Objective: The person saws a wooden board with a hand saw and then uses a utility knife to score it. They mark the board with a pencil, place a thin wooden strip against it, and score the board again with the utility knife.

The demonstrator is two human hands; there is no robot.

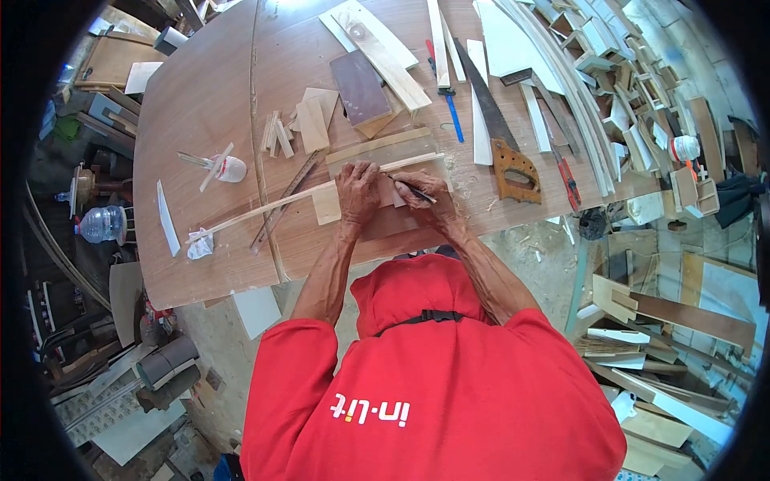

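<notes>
My left hand (358, 192) presses down with curled fingers on a long thin wooden strip (277, 210), which runs across the work at a slant. My right hand (427, 199) grips a dark pencil (419, 193), its tip near the strip. Under both hands lies a wider board (381, 152), and a small light wood block (326, 205) sits beside my left wrist, touching the strip. Part of the strip and the pencil's tip are hidden by my fingers.
A handsaw (497, 120) with a wooden handle lies to the right, near red-handled pliers (569, 184) and a try square (517, 78). Wood offcuts (313, 120) lie ahead. At left stands a white glue tub (233, 168). Scrap wood crowds the floor at right.
</notes>
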